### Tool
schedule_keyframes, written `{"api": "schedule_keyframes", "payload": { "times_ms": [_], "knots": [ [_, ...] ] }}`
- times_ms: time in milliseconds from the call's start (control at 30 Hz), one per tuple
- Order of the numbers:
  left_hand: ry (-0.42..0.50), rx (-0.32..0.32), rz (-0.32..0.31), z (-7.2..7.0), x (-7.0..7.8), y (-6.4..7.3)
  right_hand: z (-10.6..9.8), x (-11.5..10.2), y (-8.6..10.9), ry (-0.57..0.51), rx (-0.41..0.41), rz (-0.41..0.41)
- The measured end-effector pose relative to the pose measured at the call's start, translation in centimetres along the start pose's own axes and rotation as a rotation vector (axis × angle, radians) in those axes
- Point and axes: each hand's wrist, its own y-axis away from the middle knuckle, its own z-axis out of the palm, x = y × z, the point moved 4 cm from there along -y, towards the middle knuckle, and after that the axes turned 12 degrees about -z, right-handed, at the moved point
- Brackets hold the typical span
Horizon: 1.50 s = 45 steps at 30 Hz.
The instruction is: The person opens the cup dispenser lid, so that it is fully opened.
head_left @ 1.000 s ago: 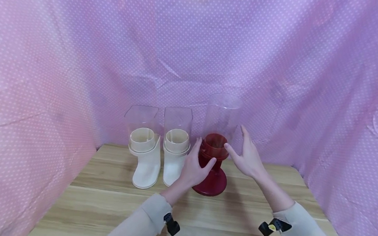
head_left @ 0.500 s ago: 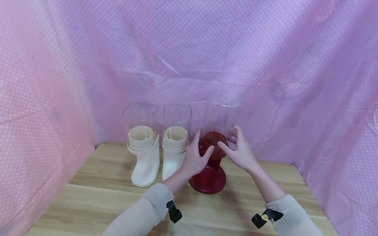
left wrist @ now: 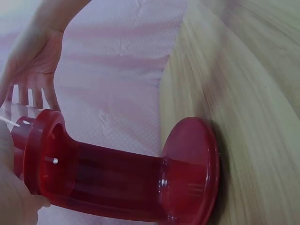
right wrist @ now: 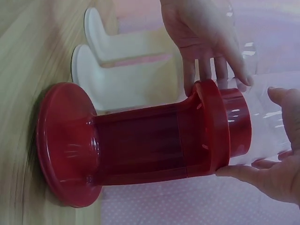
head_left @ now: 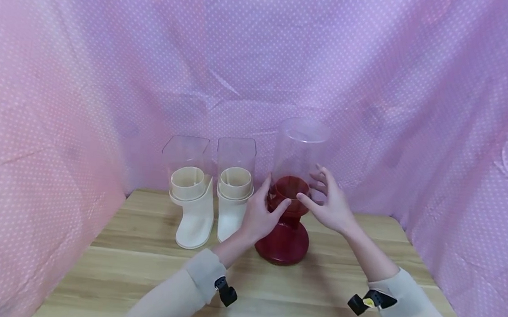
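Observation:
A cereal dispenser with a red stand (head_left: 284, 243) and a clear round canister (head_left: 301, 152) stands upright on the table. My left hand (head_left: 260, 216) is wrapped about its left side at the red collar (right wrist: 213, 126), thumb in front and fingers behind. On the opposite side, my right hand (head_left: 331, 207) holds the collar and lower canister between thumb and bent fingers. The right wrist view has one right finger right at the collar's rim. To the left are two cream dispensers, one at the far left (head_left: 195, 223) and one in the middle (head_left: 230, 216), with clear square canisters.
A wooden table (head_left: 159, 285) carries all three dispensers near its back edge. Pink dotted cloth (head_left: 262, 54) hangs behind and along both sides. The middle cream dispenser stands close beside my left hand. Each forearm wears a black strap.
My right hand has closed in on the canister, its fingers now more bent. The red dispenser shifted slightly left, then back right, with both hands at it. The cream dispensers stayed put.

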Motion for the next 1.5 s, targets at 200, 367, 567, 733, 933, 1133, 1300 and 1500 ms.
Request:
{"api": "schedule_keyframes", "payload": {
  "times_ms": [200, 367, 567, 733, 933, 1133, 1300, 1500],
  "knots": [
    [0.059, -0.060, 0.018, -2.2, 1.5, 1.6, -0.3, -2.3, 1.5, -0.025, -0.005, -0.059],
    [0.102, -0.120, 0.063, -3.5, 2.5, 3.1, -0.7, -4.0, 3.1, -0.033, -0.004, -0.075],
    [0.135, -0.123, 0.109, -5.0, 3.2, 5.1, -1.0, -6.6, 4.7, -0.018, -0.010, -0.091],
    [0.142, -0.129, 0.123, -6.0, 3.4, 6.5, -0.7, -8.1, 5.9, -0.009, -0.014, -0.108],
    [0.194, -0.169, 0.117, -6.6, 3.7, 7.8, -0.3, -9.3, 7.0, -0.022, -0.005, -0.132],
    [0.204, -0.185, 0.124, -7.2, 3.8, 8.6, 0.3, -9.7, 7.6, -0.016, 0.004, -0.145],
    [0.209, -0.188, 0.130, -7.3, 3.5, 9.4, 0.7, -9.9, 8.3, -0.002, 0.001, -0.146],
    [0.217, -0.173, 0.172, -7.3, 3.0, 9.7, 1.1, -9.7, 8.6, 0.023, -0.003, -0.144]
  ]
}}
